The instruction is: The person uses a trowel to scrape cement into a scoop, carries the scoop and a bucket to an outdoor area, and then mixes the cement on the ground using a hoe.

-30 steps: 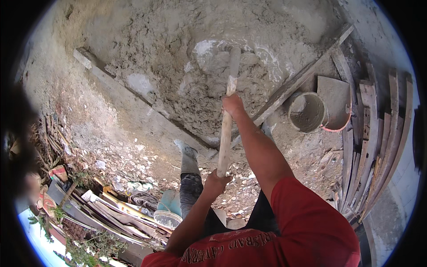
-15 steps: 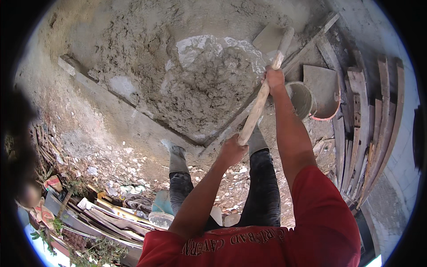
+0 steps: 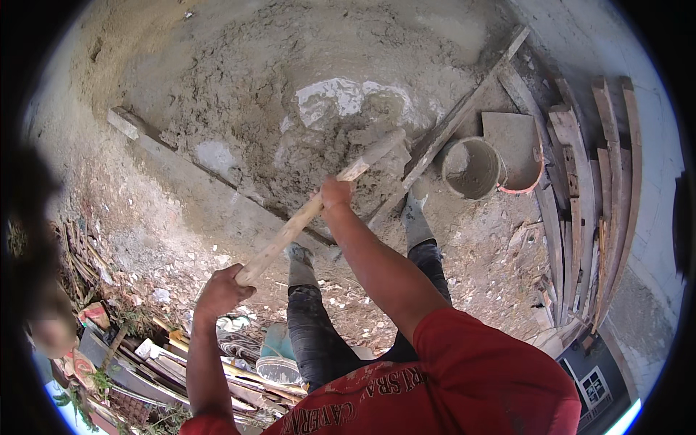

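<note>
- The person holds a long wooden handle [image 3: 312, 210] with both hands. It is the handle of a digging tool, like a shovel or a hoe.
- The left hand [image 3: 221, 290] has its fingers closed tight around the near end of the handle, low in the picture and close to the body.
- The right hand [image 3: 335, 194] has its fingers wrapped tight around the handle further up, near the middle.
- The handle runs on a slant, from the lower left up to the upper right. Its far end goes down into the wet grey mix [image 3: 319, 123].
- So the right hand is the one nearer to the mix, and the left hand is at the back end.
- The tool's head [image 3: 388, 145] is caked in grey mud, so its shape is hard to tell.
- The mix lies in a big heap on the ground, in front of the person and past the feet. A shiny wet patch [image 3: 341, 98] sits near its middle.
- Two muddy boots [image 3: 417, 217] stand at the near edge of the heap.
- A long plank [image 3: 174, 156] lies along the left side of the heap, and another plank [image 3: 464, 116] along the right side.
- A round grey bucket [image 3: 471, 168] stands just to the right of the heap, beyond that plank. A second bucket with an orange rim [image 3: 518, 148] lies just beside it.
- More wooden boards [image 3: 587, 188] lean in a stack at the far right.
- At the lower left there is a pile of scrap wood and rubbish [image 3: 130, 348]. Some bits there are red and white, but no sign or label is clear enough to tell.
</note>
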{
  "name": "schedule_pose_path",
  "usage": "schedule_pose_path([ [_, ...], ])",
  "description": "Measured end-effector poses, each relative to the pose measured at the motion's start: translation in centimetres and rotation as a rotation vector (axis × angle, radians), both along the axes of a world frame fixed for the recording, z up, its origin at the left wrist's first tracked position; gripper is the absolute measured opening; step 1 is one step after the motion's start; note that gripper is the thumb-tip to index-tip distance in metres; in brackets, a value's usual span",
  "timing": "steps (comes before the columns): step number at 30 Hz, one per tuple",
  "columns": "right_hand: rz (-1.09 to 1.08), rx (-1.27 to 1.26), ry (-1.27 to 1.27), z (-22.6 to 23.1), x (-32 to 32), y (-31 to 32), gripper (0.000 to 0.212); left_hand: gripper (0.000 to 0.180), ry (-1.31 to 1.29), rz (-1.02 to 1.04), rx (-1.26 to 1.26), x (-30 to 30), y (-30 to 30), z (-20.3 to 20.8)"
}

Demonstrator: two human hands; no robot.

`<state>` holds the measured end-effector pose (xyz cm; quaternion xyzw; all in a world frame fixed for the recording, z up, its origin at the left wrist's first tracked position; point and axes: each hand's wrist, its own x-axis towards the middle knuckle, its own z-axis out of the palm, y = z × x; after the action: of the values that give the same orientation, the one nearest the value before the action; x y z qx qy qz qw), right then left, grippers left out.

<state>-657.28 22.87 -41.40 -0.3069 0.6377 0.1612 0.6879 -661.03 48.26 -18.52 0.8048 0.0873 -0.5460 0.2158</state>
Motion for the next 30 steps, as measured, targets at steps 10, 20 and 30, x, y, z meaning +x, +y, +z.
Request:
schedule_pose_path([
  [10,0.308,-0.443,-0.135,-1.2,-2.2,-12.2,0.05,0.04,0.002,0.337,-0.226,-11.9,-13.5,-12.6],
  [20,1.168,-0.825,0.195,-17.2,0.8,-32.5,0.059,0.047,0.265,0.409,-0.291,-11.2,-34.6,-21.1],
  [30,2.164,-0.556,-0.152,-12.5,-8.3,-18.0,0.038,0.035,0.389,0.558,-0.098,-20.9,-23.7,-10.7],
])
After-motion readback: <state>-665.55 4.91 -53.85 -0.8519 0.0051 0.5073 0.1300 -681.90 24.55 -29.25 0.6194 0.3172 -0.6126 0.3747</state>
